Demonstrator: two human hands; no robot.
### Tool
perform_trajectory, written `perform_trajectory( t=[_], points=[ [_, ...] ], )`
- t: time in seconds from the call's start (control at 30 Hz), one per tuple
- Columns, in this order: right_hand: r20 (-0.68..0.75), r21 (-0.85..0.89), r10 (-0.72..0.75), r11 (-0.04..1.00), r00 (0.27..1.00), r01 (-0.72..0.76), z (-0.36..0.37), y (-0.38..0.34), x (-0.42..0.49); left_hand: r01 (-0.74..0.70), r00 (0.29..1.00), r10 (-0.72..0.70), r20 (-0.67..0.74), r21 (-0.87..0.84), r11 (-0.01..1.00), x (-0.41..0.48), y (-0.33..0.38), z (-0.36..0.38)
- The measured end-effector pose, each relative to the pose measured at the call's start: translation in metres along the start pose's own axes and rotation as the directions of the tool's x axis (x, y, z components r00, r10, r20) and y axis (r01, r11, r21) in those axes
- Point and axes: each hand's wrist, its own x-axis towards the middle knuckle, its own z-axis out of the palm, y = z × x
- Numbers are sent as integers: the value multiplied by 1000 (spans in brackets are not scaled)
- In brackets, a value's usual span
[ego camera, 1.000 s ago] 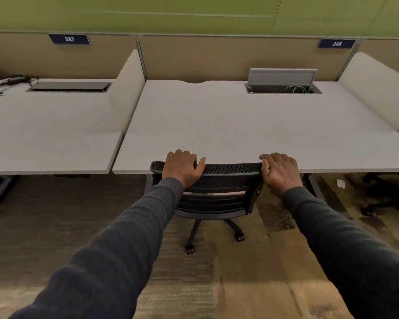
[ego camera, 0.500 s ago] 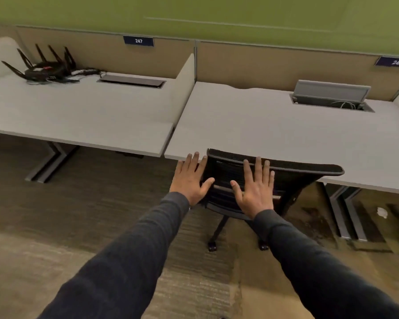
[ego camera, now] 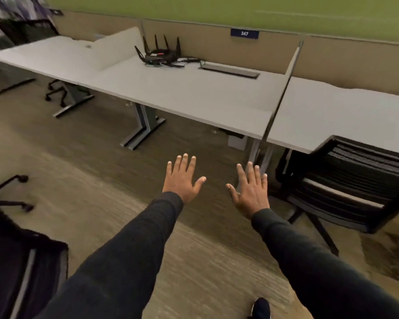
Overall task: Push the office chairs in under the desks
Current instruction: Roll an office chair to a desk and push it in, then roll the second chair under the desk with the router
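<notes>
Presently both hands hang in open air over the carpet (ego camera: 106, 171), palms down, fingers spread, gripping nothing. Left hand (ego camera: 182, 181) and right hand (ego camera: 251, 192) sit side by side, apart from each other, dark sleeves running back toward the camera.

Just right of the right hand: a black mesh-back office chair (ego camera: 350, 183), its backrest top tucked against the front edge of the right-hand desk (ego camera: 341, 116). Seat lies under the desktop. Right hand is near the chair's left side but not touching it. Chair's base legs show below, on the floor.

Ahead of both hands, beyond a strip of bare carpet: the middle desk (ego camera: 194, 88), white top, grey metal legs. No chair at its front edge. A thin divider panel (ego camera: 283, 88) separates it from the right-hand desk. At its far side sits a black router (ego camera: 160, 55) with upright antennas, cables trailing right toward a closed cable hatch (ego camera: 229, 71). Blue number plate (ego camera: 244, 33) on the tan partition above reads 247.

Left and behind the left hand, at the frame's lower left: a second black chair (ego camera: 21, 261), blurred, out on open floor, well apart from any desk. Its castor legs show above it.

Far left, ahead: a third desk (ego camera: 46, 51) with chair castors (ego camera: 55, 93) visible beneath it.

A dark shoe (ego camera: 259, 308) shows at the bottom edge.
</notes>
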Motion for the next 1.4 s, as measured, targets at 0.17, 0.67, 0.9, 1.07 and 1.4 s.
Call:
perform_trajectory(
  t=[0.17,0.67,0.9,1.07,1.4],
  points=[
    [54,19,-170,985,984,169,30,-111,7,160,986,-161,-38,-17,987,-54,-101,-23],
    [160,155,-602,798,783,582,117,-395,39,643,765,-639,-80,158,750,-167,-337,-69],
    [189,220,-744,668,641,711,148,-510,50,879,472,-880,57,43,475,-201,-413,-84],
    [284,164,-845,508,452,846,166,-578,43,959,281,-931,234,-51,277,-235,-445,-71],
    [534,-65,-820,201,205,977,194,-704,0,913,398,-869,293,-213,347,-250,-489,-50]
  ],
)
